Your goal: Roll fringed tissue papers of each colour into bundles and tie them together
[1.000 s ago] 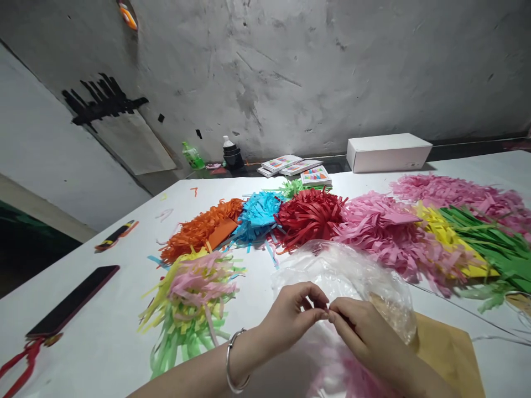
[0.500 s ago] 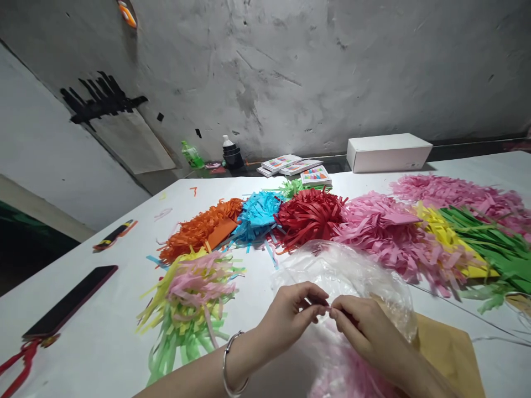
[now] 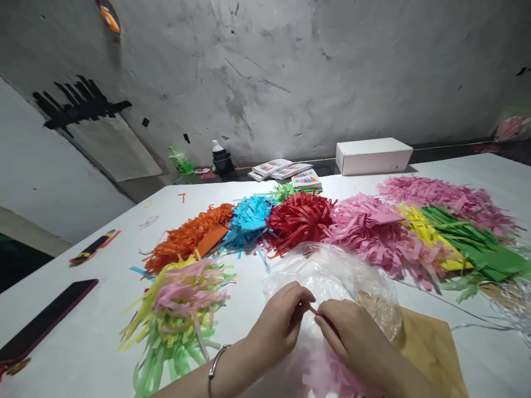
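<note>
- Where your two hands come close together above the white bench (image 3: 238, 329), a thin, pale pink strip (image 3: 312, 309) bridges the small gap between them.
- Your left hand (image 3: 279, 318), fingers curled, pinches one end of it; a silver metal bangle (image 3: 213, 365) circles that wrist.
- Your right hand (image 3: 352, 331) grips the other end between thumb and forefinger; what the strip is made of, you cannot tell from here.
- Just beyond and partly beneath both hands spreads a crinkled, clear plastic bag (image 3: 327, 268).
- Below your right hand shows a blurred pink fringed bunch (image 3: 326, 373).
- To the right of your right hand lies a flat, brown rectangular sheet (image 3: 433, 345).
- Left of your left hand sits a yellow, pink and green fringed bundle (image 3: 188, 293).
- Farther ahead of both hands, a dark red fringed bundle (image 3: 302, 221) stands beside a bright blue fringed bundle (image 3: 251, 216).
</note>
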Tool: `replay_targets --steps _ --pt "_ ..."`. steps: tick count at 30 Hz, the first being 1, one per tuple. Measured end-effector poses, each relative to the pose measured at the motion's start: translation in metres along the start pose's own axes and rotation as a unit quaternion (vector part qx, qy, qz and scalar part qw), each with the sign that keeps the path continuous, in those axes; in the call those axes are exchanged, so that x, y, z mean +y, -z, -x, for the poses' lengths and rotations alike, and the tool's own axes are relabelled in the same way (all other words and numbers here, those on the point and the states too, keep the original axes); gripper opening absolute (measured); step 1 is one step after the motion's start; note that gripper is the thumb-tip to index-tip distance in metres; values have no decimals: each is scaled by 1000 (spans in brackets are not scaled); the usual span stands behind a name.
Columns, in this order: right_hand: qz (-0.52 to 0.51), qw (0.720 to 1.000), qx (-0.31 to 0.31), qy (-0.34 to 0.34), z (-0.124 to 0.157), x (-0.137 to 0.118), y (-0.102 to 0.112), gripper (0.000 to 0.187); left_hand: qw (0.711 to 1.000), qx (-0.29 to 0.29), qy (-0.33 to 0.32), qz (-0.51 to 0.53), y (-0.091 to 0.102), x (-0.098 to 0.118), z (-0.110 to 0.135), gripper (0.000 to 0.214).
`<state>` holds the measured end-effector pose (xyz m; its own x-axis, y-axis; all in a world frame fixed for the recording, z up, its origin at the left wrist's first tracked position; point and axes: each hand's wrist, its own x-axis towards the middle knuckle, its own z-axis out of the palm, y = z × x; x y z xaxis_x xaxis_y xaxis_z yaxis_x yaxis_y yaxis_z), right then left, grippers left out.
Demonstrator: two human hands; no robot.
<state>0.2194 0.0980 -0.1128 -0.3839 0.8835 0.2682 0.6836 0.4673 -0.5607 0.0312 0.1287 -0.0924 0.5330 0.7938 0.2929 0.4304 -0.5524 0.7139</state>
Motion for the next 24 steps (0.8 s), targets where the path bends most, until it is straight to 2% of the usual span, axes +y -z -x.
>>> replay_targets --steps 4,6,8,10,12,14,16,18,20,21,23,24 --pt "-127 991 -7 -39 -1 -8 2 33 993 -37 29 105 1 2 1 14" --pt "-192 981 -20 -37 -2 -7 2 34 987 -19 66 146 3 1 4 23" --pt "-224 973 -28 -40 -4 -1 3 32 972 22 118 202 14 -2 9 27" --pt "-196 978 -26 -65 -7 10 2 33 947 70 166 265 37 -10 20 29" --pt "-140 986 -24 -90 -9 20 0 31 930 106 204 288 72 -23 36 32" --pt "-105 989 -28 -98 -9 25 -4 28 933 120 235 245 111 -37 57 34" --pt "-91 992 -25 -87 -7 26 -7 27 953 126 247 120 147 -48 74 34" --pt "-76 995 -16 -70 -5 23 -8 29 960 172 216 -46 169 -50 82 33" --pt "-62 997 4 -46 -7 20 -6 30 955 195 152 -164 175 -43 72 30" --pt "-52 998 16 -30 -12 19 -4 30 957 185 112 -192 171 -38 60 28" --pt "-19 999 41 -2 -31 21 2 30 972 103 11 -213 151 -27 23 23" --pt "1 999 52 7 -44 23 5 31 970 65 -49 -229 137 -23 -1 23"
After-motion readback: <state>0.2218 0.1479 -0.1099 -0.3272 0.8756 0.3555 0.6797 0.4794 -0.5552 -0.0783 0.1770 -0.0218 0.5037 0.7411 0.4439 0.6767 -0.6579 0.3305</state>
